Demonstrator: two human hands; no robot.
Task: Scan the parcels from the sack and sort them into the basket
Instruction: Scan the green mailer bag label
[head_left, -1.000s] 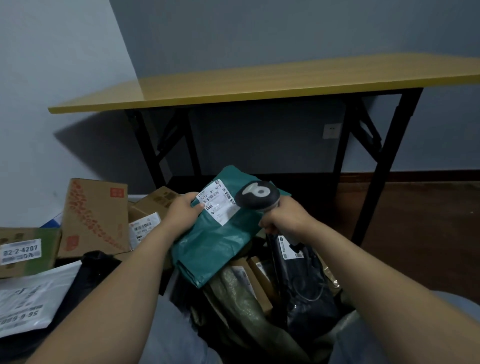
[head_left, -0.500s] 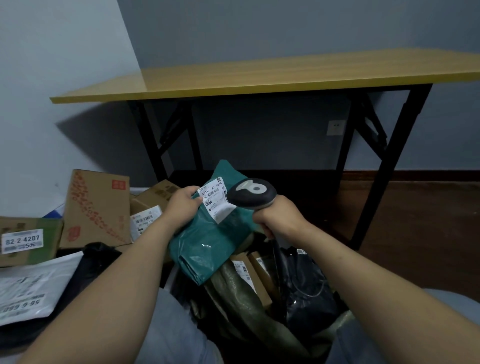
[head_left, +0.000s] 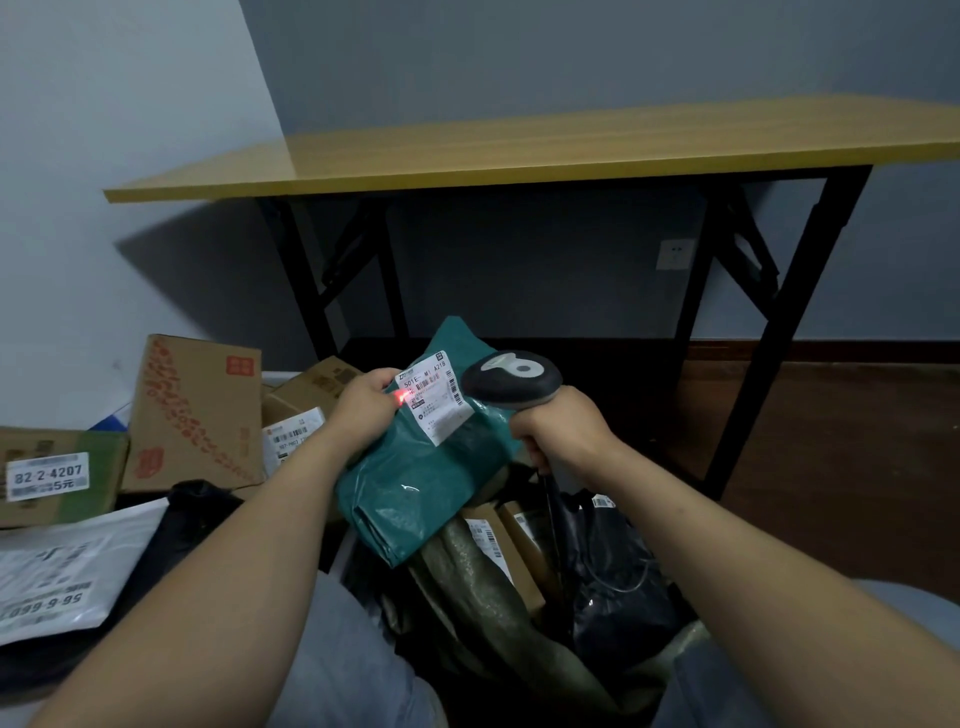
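Head view, single frame. Landmark for positions: the green parcel (head_left: 426, 467), a teal poly mailer held up in mid-frame over the open sack (head_left: 498, 597). Left hand (head_left: 366, 410) grasps the parcel at its upper left edge, thumb on top beside the white shipping label (head_left: 434, 402); the parcel tilts, its lower end hanging down toward the sack mouth. Right hand (head_left: 558, 434) is clenched around the grip of the barcode scanner (head_left: 511, 382), whose dark head sits just right of the label and touches or nearly touches the parcel's upper right edge — cannot tell which. A red scan dot (head_left: 400, 398) glows on the label's left margin, right at the left thumb tip. Below the parcel, inside the sack: small brown boxes (head_left: 498, 545) with barcode labels, and to their right a black bag parcel (head_left: 613, 571) with a white tag. Left of the parcel, a pile of sorted items: a tall cardboard box (head_left: 197, 410) with red print, a smaller carton (head_left: 306, 389) leaning between it and the left hand, a flat box (head_left: 57, 473) marked 82-2-4207 further left, and a white mailer (head_left: 52, 577) lying lower left. Whether this pile sits in a basket cannot be told; no rim is clearly visible. Behind the parcel stands a folding table (head_left: 519, 150) with a yellow top and black legs.
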